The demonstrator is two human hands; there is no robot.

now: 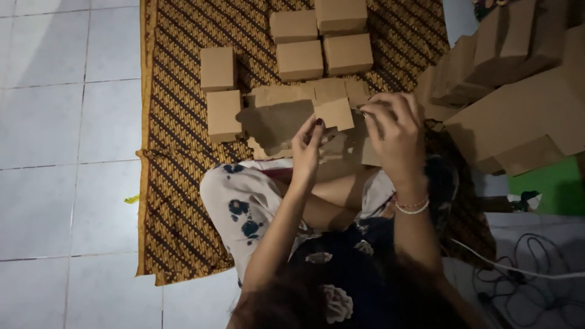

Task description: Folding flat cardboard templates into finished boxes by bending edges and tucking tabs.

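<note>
Both hands work on a flat piece of brown cardboard [292,116] held up above the lap; the left hand [306,148] pinches its lower edge, fingers [317,129] together and clamped on the card; the right hand [396,131] grips the card's right side, fingers curled over a folded flap [334,113], clamped on it too. A pale bracelet [413,207] circles the right wrist. Beyond the card, on a brown patterned cloth [177,183] spread over the white tiled floor [55,152], stand finished small cardboard boxes [300,60]; two sit to the left, one behind the other, four are grouped further back, close together. A heap of flat cardboard blanks [518,109] lies to the right, well apart from the boxes; white cables [518,268] trail on the floor at lower right.
</note>
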